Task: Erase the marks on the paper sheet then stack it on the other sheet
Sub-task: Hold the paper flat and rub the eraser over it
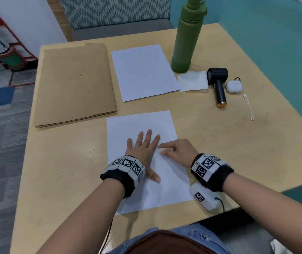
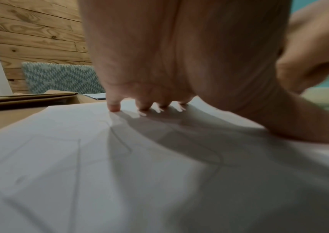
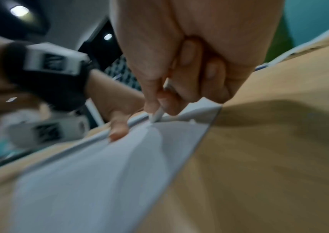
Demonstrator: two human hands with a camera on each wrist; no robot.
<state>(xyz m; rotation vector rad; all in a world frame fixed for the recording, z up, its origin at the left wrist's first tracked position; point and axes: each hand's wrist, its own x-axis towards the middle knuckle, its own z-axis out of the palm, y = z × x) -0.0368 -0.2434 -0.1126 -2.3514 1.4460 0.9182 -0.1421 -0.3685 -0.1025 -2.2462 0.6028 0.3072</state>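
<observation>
A white paper sheet (image 1: 143, 123) with faint pencil lines lies near the table's front edge; the lines show in the left wrist view on the sheet (image 2: 79, 157). My left hand (image 1: 143, 143) lies flat on it with straight, spread fingers (image 2: 113, 107). My right hand (image 1: 172, 149) pinches a small white eraser (image 1: 160, 150) against the sheet beside my left index finger; the eraser (image 3: 157, 115) touches the paper (image 3: 119, 165) in the right wrist view. The other sheet (image 1: 143, 72) lies farther back, bare.
A brown envelope (image 1: 73, 83) lies at the back left. A green bottle (image 1: 186, 35), a folded tissue (image 1: 193, 81), a black handheld fan (image 1: 219, 85), a white earbud case (image 1: 234, 86) and a cord (image 1: 249, 107) are at the back right.
</observation>
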